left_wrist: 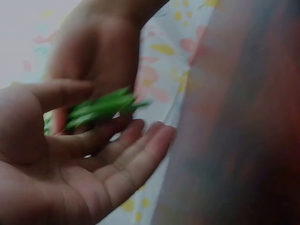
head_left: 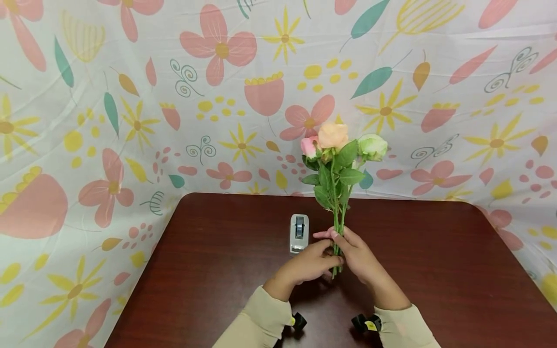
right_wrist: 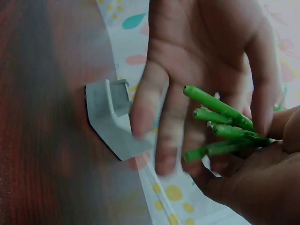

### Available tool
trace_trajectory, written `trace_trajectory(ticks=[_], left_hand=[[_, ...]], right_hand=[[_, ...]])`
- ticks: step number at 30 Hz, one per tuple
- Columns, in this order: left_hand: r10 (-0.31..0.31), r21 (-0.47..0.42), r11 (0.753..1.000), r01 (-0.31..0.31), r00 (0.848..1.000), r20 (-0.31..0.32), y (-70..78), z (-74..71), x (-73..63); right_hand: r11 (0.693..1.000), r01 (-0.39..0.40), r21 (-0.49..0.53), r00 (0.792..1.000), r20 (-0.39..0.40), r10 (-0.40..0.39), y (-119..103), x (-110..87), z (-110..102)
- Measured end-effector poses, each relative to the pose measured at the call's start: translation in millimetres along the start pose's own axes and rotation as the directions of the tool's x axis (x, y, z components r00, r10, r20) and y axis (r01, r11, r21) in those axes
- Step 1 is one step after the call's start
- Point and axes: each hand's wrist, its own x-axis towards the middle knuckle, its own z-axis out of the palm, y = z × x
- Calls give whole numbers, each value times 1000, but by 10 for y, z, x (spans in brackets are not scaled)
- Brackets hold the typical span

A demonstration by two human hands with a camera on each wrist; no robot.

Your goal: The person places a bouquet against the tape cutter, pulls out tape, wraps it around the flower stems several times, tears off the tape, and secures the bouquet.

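Both hands are at a small bouquet of flowers (head_left: 335, 193), held upright over the middle of the dark reddish-brown desk (head_left: 435, 256), its blooms showing above the far edge. A peach bloom (head_left: 333, 135) sits between a pink bloom (head_left: 310, 147) and a pale green bloom (head_left: 373, 147), with green leaves (head_left: 347, 153) below them. The right hand (head_left: 359, 253) has its thumb and fingers closed around the lower stems (head_left: 338, 217), gathering them in a bunch. The left hand (head_left: 311, 263) is at the stem ends, its fingers loosely extended and the thumb apart from them; the wrist views are blurred, so whether it touches the stems is hard to say. Just to the left of the hands, nearer the far edge than the near one, a grey tape dispenser (head_left: 299, 233) rests on the desk with a roll in it. Beige sleeves (head_left: 263, 314) cover the forearms, with a black device (head_left: 299, 322) at each wrist. A flower-printed cloth (head_left: 261, 159) hangs behind the far edge and along the left and right edges.
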Motion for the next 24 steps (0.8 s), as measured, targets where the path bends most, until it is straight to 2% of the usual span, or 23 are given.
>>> trace_trajectory(ticks=[2, 4, 8, 11, 15, 17, 21, 24], left_hand=[[-15, 16, 1000, 15, 1000, 11, 39, -111, -50], [-49, 19, 999, 49, 999, -8, 78, -219, -106], [-80, 14, 997, 82, 992, -101, 123, -388, -177], [-44, 20, 999, 48, 984, -173, 136, -461, -189], [44, 46, 998, -34, 971, -233, 140, -490, -162], [75, 41, 997, -67, 968, -241, 138, -485, -149], [60, -28, 997, -68, 973, -223, 146, -445, -148], [59, -117, 990, -84, 978, -202, 147, -409, -133]], right_hand=[[1000, 8, -13, 1000, -10, -8, -8, -15, -8], [999, 11, -43, 999, -31, -13, -18, -28, -15], [995, 33, -92, 997, -64, -39, -47, -50, -23], [997, 48, -65, 997, -51, -52, -67, -53, -14], [996, 80, -25, 997, -10, -80, -89, -47, 15], [994, 101, -44, 995, 13, -100, -98, -48, 35], [985, 119, -128, 992, 54, -113, -105, -62, 93], [981, 106, -165, 992, 78, -94, -98, -62, 153]])
